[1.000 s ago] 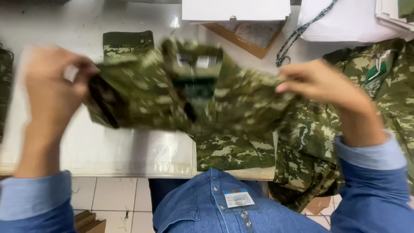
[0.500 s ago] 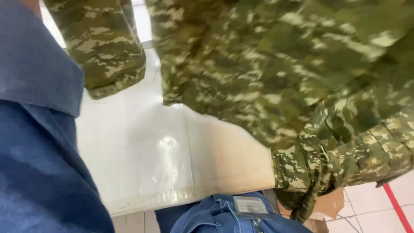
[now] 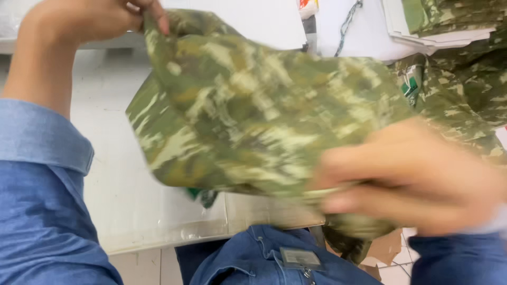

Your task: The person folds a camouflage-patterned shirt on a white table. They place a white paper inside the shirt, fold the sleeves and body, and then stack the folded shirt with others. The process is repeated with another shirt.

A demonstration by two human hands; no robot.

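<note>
A folded green camouflage garment (image 3: 264, 116) fills the middle of the head view, held up over the white table (image 3: 127, 200). My left hand (image 3: 90, 18), at the top left, pinches the garment's upper corner. My right hand (image 3: 417, 177), blurred at the lower right, grips its lower right edge. Both forearms wear blue denim sleeves.
More camouflage clothing (image 3: 465, 95) is piled at the right on the table. White sheets or boxes (image 3: 438, 31) lie at the top right, with a lanyard cord (image 3: 348, 21) beside them. Below the table edge are my blue denim clothes (image 3: 264, 258) and a tiled floor.
The garment, held spread between both hands a second ago, swung close to the camera and is now gathered into a smaller fold. My right hand has moved down and nearer.
</note>
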